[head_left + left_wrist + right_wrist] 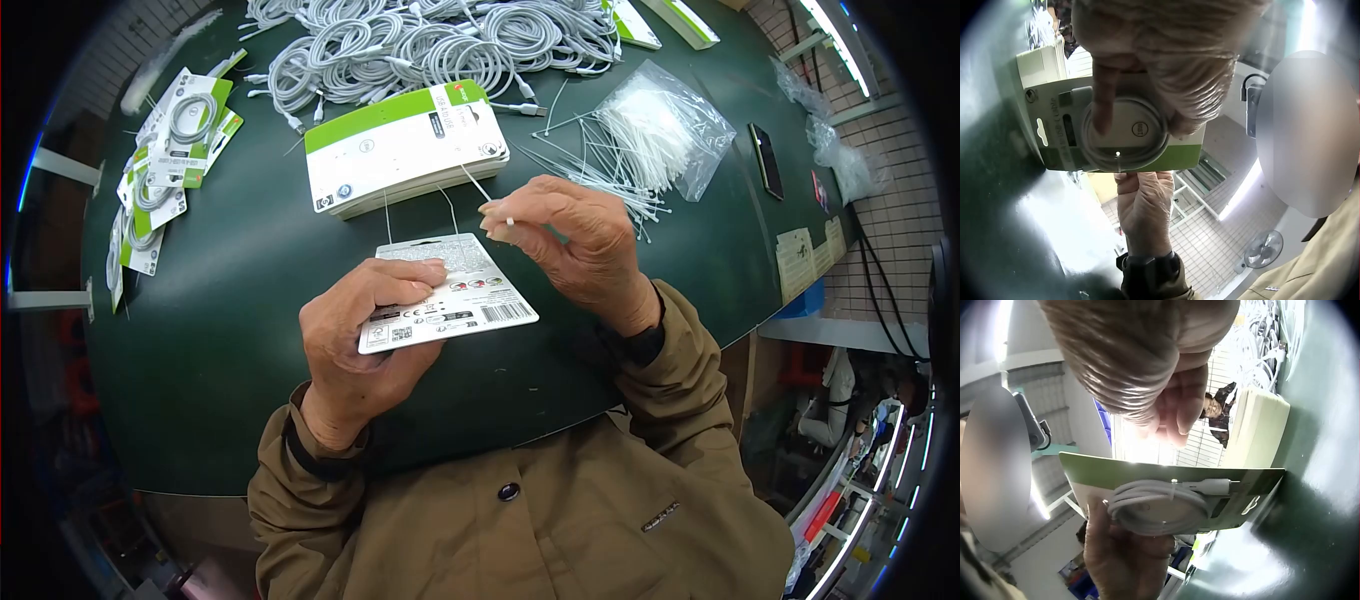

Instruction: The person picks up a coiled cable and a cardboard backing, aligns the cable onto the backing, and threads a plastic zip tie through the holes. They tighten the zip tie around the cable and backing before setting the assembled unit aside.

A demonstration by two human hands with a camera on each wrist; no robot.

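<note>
My left hand (365, 325) grips a printed packaging card (490, 290), back side up, thumb on top and fingers underneath. Beneath the card, a coiled white cable (1159, 509) lies against its green and white front, with a small cable tie loop (1173, 489) around the coil. Two thin white tie ends stick out past the card's far edge. Just right of the card, my right hand (580, 240) pinches a thin white cable tie (475, 183) between thumb and fingertips. Its small head shows at the fingertips.
A stack of cards (400, 150) stands just beyond my hands. Coiled cables (430, 45) are heaped at the back. Finished-looking cards with cables (185, 140) lie at left. Loose cable ties (640, 140) spill from a plastic bag at right, near a phone (766, 162).
</note>
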